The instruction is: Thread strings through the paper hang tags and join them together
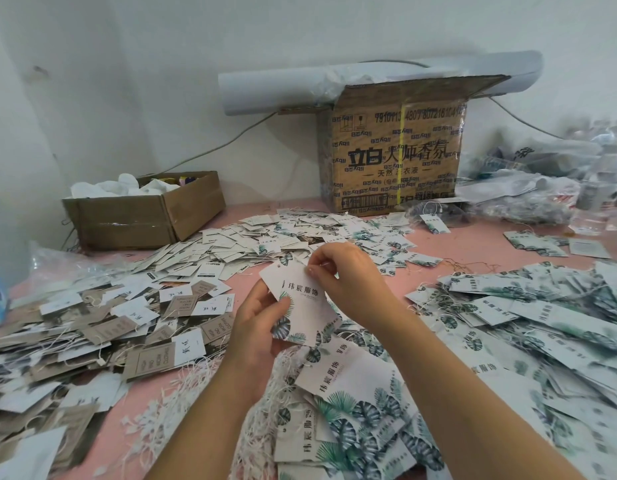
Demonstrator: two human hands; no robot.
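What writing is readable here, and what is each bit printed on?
"伟宸服饰": held tag, also the leafy tags below it.
"立白大师香氛": big box.
"7910113 4807": top of the big box, the rest blurred.
Brown tags: English print, too blurred to read.
White tags: handwriting, unreadable.

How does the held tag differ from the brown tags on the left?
The held tag is white with green leaves; the brown tags are plain kraft with lettering. The held tag looks larger than the brown tags. The held tag is up between the left hand and right hand; the brown tags lie in a pile. Both are paper.
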